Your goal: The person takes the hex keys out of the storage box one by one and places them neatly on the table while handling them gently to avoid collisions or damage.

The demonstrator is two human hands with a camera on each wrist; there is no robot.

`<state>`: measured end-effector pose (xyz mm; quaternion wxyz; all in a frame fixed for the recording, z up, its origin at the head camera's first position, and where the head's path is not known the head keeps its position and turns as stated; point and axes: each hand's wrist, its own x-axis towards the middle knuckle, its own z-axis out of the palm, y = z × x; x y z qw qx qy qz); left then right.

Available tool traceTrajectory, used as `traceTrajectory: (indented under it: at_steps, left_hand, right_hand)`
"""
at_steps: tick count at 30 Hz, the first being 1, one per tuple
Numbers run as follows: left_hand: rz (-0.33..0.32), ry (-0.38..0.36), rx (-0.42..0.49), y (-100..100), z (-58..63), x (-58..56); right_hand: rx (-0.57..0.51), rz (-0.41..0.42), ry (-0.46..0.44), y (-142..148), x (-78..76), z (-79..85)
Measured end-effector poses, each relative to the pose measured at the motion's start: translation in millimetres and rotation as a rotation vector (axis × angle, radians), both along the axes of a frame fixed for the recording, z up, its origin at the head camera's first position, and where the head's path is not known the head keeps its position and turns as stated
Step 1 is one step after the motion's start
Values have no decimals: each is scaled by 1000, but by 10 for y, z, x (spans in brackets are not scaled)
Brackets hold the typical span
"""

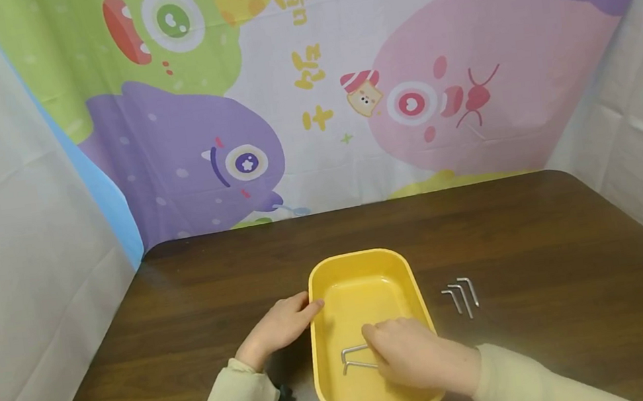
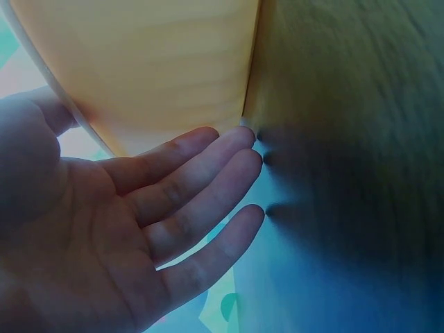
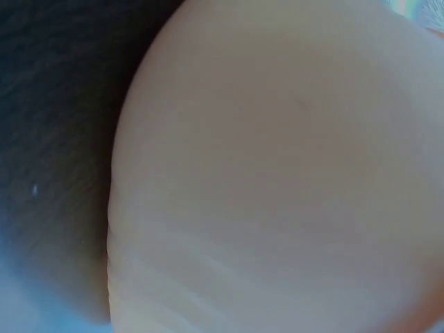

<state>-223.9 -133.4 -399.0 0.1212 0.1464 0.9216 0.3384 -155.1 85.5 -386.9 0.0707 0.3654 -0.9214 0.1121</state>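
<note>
Pale sleeves [image 1: 522, 381] lie closest to us in the head view, reaching from the near side toward a yellow tray [image 1: 360, 307] on the dark wooden tabletop [image 1: 221, 274]. At the tray's left side we see the left hand [image 1: 280, 328], its thumb lapped over the rim and its other fingers outside. Within the tray's near half, the right hand [image 1: 418, 357] is curled over two L-shaped rods [image 1: 353, 348] of grey metal; their bent ends show to its left and the rest is hidden beneath it, so we cannot tell whether it pinches them. Near the tray, on its right, three more bent rods [image 1: 465, 300] lie side by side. Beyond the tray hangs a printed cloth [image 1: 335, 22] with cartoon monsters in green, purple and pink.

From the left wrist, we find that hand's fingers spread and nearly straight beside the tray's outer wall, their tips at the tabletop, while the thumb passes behind the tray's edge.

From the right wrist, we get mostly a blurred, close expanse of skin beside a dark surface; how the fingers lie, we cannot tell there.
</note>
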Motion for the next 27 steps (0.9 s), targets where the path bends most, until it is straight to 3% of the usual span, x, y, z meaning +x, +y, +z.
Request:
traceTrajectory:
  at_steps: [15,27]
  left_hand:
    - [5,3,0,2,13,-4]
    - [3,4,-11,-5,-14,-11]
  right_hand:
    - [-104,-39,61,82,44,183]
    - [-173,-142,63,225,57,336]
